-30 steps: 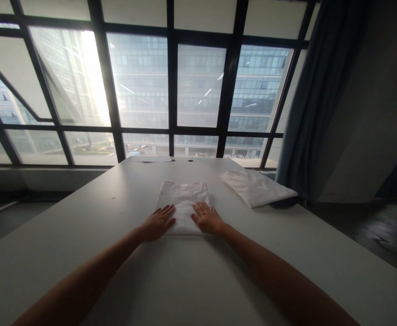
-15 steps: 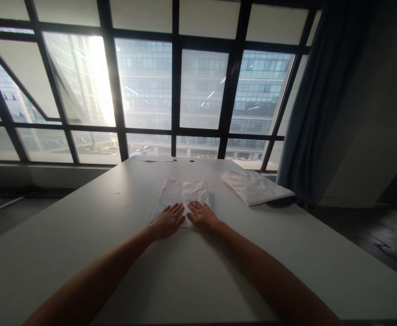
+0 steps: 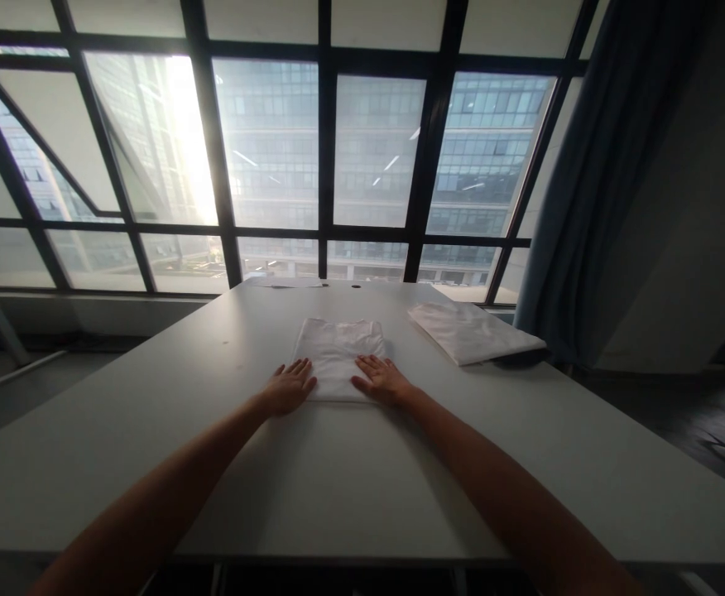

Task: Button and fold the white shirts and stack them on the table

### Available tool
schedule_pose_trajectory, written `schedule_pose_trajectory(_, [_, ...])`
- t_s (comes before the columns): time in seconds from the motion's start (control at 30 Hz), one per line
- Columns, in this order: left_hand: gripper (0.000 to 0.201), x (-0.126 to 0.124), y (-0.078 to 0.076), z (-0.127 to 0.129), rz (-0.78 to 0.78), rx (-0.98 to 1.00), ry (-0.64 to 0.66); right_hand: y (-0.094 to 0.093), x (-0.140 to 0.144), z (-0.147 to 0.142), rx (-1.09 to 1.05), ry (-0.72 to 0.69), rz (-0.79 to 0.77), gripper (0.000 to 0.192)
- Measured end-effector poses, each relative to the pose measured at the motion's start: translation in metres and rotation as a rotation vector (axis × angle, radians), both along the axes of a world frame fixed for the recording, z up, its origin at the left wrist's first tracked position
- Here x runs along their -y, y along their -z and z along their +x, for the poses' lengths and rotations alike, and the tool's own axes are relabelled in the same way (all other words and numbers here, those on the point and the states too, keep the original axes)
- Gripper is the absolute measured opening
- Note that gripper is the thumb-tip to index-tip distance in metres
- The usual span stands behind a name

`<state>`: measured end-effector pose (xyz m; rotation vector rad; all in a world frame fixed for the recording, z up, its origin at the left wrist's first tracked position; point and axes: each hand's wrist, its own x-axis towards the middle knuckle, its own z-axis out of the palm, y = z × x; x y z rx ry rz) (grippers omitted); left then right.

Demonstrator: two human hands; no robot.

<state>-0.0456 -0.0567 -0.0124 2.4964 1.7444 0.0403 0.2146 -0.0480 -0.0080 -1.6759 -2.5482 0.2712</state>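
A folded white garment (image 3: 336,364), perhaps a shirt, lies flat on the white table (image 3: 313,480) in front of me. My left hand (image 3: 288,387) rests palm down over its near left edge, fingers stretched out. Across from it, my right hand (image 3: 382,379) lies flat on the near right part, its fingers extended and the thumb pointing inward. Between the two hands a strip of the cloth shows, with slight creases. Neither hand grips anything.
Another folded white cloth (image 3: 471,333) lies at the table's right side, with something dark under its near edge. A thin white sheet (image 3: 285,282) is at the far end. Beyond stand large windows (image 3: 381,149) and a blue curtain (image 3: 561,215).
My hands have slid apart over the garment, the left one to its left edge and the right one to the right. The view has shifted slightly, showing the table's near edge.
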Motion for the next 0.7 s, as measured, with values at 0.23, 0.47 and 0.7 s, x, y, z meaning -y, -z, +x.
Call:
schedule_pose_trajectory(0.23, [0.061,0.021,-0.030,0.013,0.071,-0.035,0.055,-0.019,0.007,0.010,-0.052,-0.071,0.217,0.066])
schedule_pose_trajectory(0.47, [0.063,-0.011,0.006,0.031,0.197,0.178,0.228,-0.002,0.006,-0.026,-0.055,-0.077,0.216,0.065])
schedule_pose_trajectory(0.7, [0.076,-0.023,0.018,0.013,0.040,0.116,0.125,0.002,-0.010,0.007,0.043,0.106,0.005,0.081])
